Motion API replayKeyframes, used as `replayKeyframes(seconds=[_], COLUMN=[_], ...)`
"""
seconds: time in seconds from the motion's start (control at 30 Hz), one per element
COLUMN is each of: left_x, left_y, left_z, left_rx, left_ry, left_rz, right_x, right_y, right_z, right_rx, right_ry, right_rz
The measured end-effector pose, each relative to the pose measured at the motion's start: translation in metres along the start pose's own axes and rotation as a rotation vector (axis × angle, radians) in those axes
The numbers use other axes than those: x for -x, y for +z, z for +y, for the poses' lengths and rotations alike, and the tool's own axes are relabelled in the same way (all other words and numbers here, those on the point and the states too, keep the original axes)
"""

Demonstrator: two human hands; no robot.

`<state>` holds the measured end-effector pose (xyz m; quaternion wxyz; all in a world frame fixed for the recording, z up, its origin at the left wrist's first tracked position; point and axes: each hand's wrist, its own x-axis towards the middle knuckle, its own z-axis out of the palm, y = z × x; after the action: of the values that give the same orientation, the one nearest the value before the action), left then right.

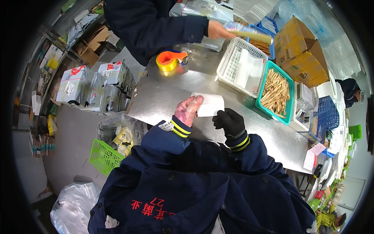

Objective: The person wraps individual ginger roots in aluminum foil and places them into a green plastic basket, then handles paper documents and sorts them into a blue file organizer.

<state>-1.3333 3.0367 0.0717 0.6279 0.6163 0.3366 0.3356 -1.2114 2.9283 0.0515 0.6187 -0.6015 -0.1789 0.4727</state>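
Note:
My left hand [189,109], in a pink patterned glove, grips the left side of a small white sheet [211,104] above a steel table [163,96]. At the sheet's lower right corner is my right hand [230,121], in a black knitted glove with its fingers curled; whether they pinch the corner is unclear. Beyond my hands, an orange tape dispenser with yellow tape [167,60] sits on the table. To the right are a white plastic basket [223,63] holding white sheets and a teal basket [258,102] full of wooden sticks.
Across the table, a co-worker's hand [220,30] holds a flat yellowish item over the white basket. Behind the baskets stands an open cardboard box [298,55]. Wrapped parcels [73,84] are stacked at the left, near a green crate [105,158] and a plastic bag [76,204].

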Motion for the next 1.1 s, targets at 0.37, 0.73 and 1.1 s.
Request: replayKeyframes(seconds=[0.37,0.73,1.1], left_x=[-0.004,-0.015,-0.028], left_y=[-0.007,-0.012,-0.031], left_z=[-0.010,-0.005,0.001], left_rx=[-0.221,0.469,0.613], left_ry=[-0.002,-0.077,-0.004], left_rz=[-0.040,-0.134,-0.162], right_x=[-0.001,0.002,0.011], right_y=[0.004,-0.005,0.001], right_z=[-0.002,0.009,0.015], right_rx=[0.014,0.015,0.099], right_ry=[0.012,0.038,0.098], right_rz=[0.001,-0.074,-0.099])
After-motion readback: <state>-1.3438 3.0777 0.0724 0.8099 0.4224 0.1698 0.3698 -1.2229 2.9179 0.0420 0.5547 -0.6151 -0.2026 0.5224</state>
